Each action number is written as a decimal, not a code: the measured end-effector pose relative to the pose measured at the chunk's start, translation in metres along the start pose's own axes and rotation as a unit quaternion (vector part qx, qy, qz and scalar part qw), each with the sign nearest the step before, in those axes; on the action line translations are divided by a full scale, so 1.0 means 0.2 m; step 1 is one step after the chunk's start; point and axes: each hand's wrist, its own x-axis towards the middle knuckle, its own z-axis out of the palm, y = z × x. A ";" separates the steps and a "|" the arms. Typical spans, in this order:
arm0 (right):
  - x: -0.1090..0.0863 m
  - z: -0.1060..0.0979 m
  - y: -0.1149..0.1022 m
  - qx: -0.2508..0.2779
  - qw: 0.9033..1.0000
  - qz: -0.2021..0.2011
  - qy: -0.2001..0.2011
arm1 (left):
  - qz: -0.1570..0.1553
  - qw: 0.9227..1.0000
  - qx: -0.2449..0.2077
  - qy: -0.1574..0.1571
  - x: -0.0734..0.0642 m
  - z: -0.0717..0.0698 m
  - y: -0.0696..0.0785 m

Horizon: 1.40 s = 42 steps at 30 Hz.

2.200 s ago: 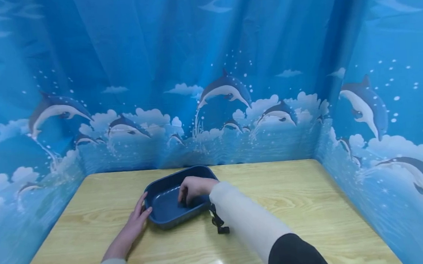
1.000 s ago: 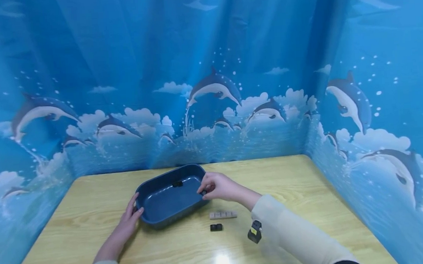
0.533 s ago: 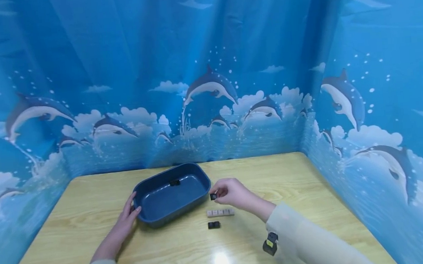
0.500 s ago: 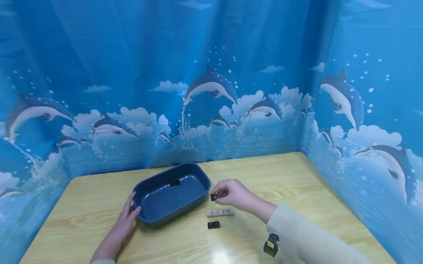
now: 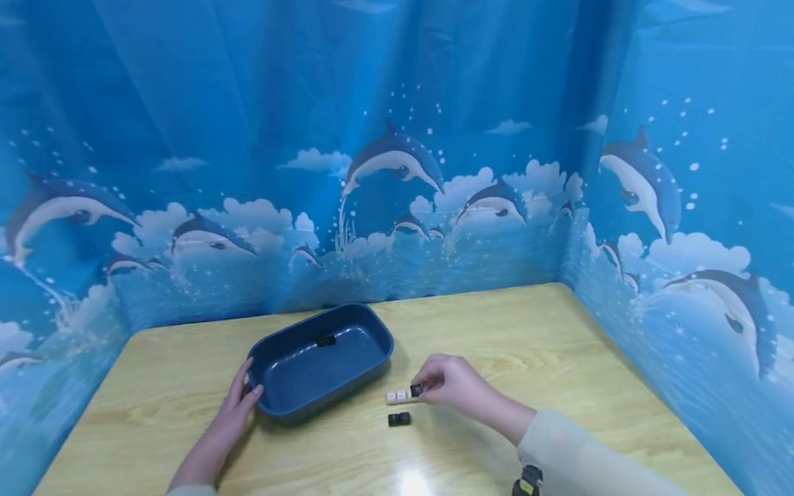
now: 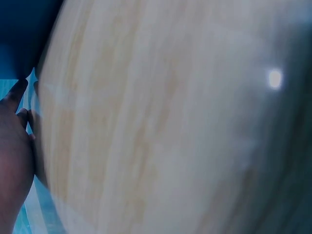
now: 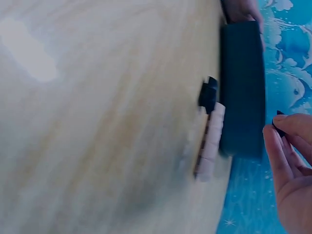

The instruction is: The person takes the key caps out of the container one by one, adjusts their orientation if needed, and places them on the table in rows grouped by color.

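Observation:
My right hand [image 5: 457, 388] pinches a small black keycap [image 5: 417, 390] between thumb and fingertips, overlapping the right part of a row of white keycaps [image 5: 397, 396] in the head view. In the right wrist view the held keycap [image 7: 279, 130] shows mostly as a dark edge at the fingertips. Two black keycaps [image 5: 399, 419] sit side by side on the near side of the white row. My left hand [image 5: 228, 425] rests against the left end of a dark blue tray [image 5: 309, 381], thumb and fingers spread along its rim. A few black keycaps [image 5: 326, 340] lie inside it.
The light wood table [image 5: 513, 332] is enclosed at the back and sides by a blue curtain [image 5: 278, 133] printed with dolphins. Each wrist carries a small black camera, such as the right wrist camera [image 5: 527, 489].
My right hand has come out of the tray with a black keycap and moved right and nearer, over the white row. The left hand stays at the tray's end.

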 end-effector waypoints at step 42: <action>-0.08 0.22 0.10 -0.139 0.989 0.039 0.022 | -0.003 1.000 -0.006 -0.008 0.00 -0.01 0.01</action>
